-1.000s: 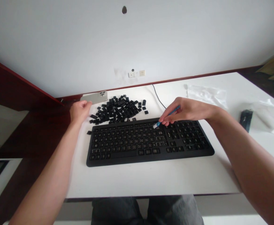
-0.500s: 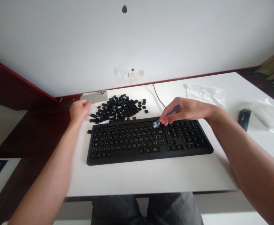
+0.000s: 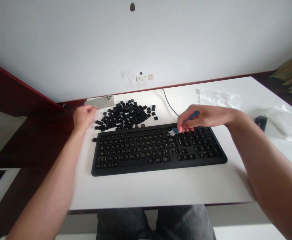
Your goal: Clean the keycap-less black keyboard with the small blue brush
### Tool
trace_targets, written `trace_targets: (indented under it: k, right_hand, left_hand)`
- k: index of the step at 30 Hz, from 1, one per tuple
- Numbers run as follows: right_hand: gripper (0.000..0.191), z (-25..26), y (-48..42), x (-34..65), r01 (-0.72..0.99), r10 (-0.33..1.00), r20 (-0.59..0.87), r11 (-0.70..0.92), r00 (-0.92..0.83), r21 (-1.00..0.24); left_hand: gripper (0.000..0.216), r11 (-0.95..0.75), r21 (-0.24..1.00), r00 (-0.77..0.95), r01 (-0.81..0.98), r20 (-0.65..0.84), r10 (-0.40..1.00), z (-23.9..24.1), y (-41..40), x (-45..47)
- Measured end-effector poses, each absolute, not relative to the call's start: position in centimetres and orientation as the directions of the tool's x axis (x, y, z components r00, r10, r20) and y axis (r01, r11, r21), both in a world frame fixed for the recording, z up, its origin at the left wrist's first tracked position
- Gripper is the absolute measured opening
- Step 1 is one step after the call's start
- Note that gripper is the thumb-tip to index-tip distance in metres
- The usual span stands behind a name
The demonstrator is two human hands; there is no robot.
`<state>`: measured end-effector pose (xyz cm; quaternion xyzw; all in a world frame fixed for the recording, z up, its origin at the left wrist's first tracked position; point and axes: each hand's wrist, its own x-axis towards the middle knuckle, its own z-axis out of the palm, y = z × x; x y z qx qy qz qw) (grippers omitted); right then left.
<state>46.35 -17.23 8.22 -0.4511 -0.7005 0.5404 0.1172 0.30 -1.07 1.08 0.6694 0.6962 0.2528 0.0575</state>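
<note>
Pinching a small blue brush (image 3: 184,122) between thumb and fingers, the right hand (image 3: 198,117) sits right of centre in the frame, over the upper edge of a black keyboard (image 3: 158,148); the brush's white bristles touch the bare key sockets just left of the hand, and its blue handle sticks out past the knuckles toward the upper right. The keyboard lies across the middle of the white worktop (image 3: 166,188) with its caps off. The left hand (image 3: 83,117), at centre left, is curled into a loose fist that holds nothing visible, resting on the worktop at the left edge of a pile of loose black keycaps (image 3: 126,115), which is heaped just above the keyboard. One stray keycap (image 3: 94,139) lies beside the keyboard's upper left corner. A phone (image 3: 99,101) lies camera side up just above the left hand. A black cable (image 3: 168,103) runs from the keyboard up toward the wall. Clear plastic wrapping (image 3: 218,98) lies in the upper right of the worktop, and a small dark object (image 3: 260,122) sits at the far right, near more plastic
</note>
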Motion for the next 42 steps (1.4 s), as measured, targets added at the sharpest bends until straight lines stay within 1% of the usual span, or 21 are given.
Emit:
trace_targets:
  k: [4, 10, 14, 21, 25, 28, 30, 32, 35, 39, 42]
  right_hand:
    - [0.025, 8.2, -17.1, 46.2, 0.468, 0.695, -0.353, -0.027, -0.626, -0.883]
    - [0.028, 8.4, -17.0, 46.5, 0.514, 0.703, -0.365, 0.001, -0.610, -0.858]
    - [0.028, 8.3, -17.1, 46.2, 0.482, 0.650, -0.383, -0.029, -0.656, -0.876]
    - [0.027, 8.0, -16.9, 46.3, 0.493, 0.634, -0.414, -0.059, -0.653, -0.868]
    - [0.027, 8.1, -16.9, 46.2, 0.459, 0.629, -0.391, -0.060, -0.672, -0.886]
    - [0.026, 8.3, -16.9, 46.7, 0.482, 0.630, -0.434, -0.106, -0.644, -0.870]
    - [0.027, 8.2, -16.9, 46.8, 0.470, 0.601, -0.460, -0.153, -0.653, -0.869]
    - [0.028, 8.0, -16.9, 46.6, 0.429, 0.564, -0.451, -0.181, -0.692, -0.885]
    - [0.028, 7.8, -16.9, 45.9, 0.370, 0.561, -0.397, -0.167, -0.727, -0.914]
    - [0.027, 8.0, -17.0, 45.5, 0.374, 0.570, -0.376, -0.126, -0.730, -0.919]
    - [0.027, 7.9, -17.0, 45.4, 0.368, 0.548, -0.378, -0.135, -0.746, -0.920]
  left_hand:
    - [0.042, -0.023, 0.421, -0.093, 0.907, 0.252, 0.963, 1.2, -1.1, 0.4]
    - [0.041, -0.027, 0.415, -0.089, 0.909, 0.257, 0.962, 1.0, -1.1, 0.2]
    - [0.041, -0.014, 0.411, -0.097, 0.912, 0.249, 0.964, 1.0, -1.0, 0.2]
    - [0.042, -0.031, 0.410, -0.084, 0.912, 0.260, 0.962, 1.1, -1.0, 0.3]
    - [0.041, -0.016, 0.409, -0.098, 0.913, 0.256, 0.962, 1.1, -1.1, 0.4]
    - [0.042, -0.017, 0.410, -0.095, 0.912, 0.250, 0.964, 1.2, -1.2, 0.5]
    - [0.042, -0.014, 0.410, -0.094, 0.912, 0.240, 0.966, 1.3, -1.3, 0.5]
    - [0.042, -0.012, 0.408, -0.091, 0.913, 0.231, 0.969, 1.4, -1.4, 0.5]
    - [0.042, -0.012, 0.402, -0.089, 0.915, 0.231, 0.969, 1.5, -1.3, 0.5]
    - [0.043, -0.002, 0.406, -0.098, 0.914, 0.226, 0.969, 1.3, -1.2, 0.3]
    - [0.043, -0.011, 0.409, -0.094, 0.912, 0.237, 0.967, 1.2, -1.1, 0.3]
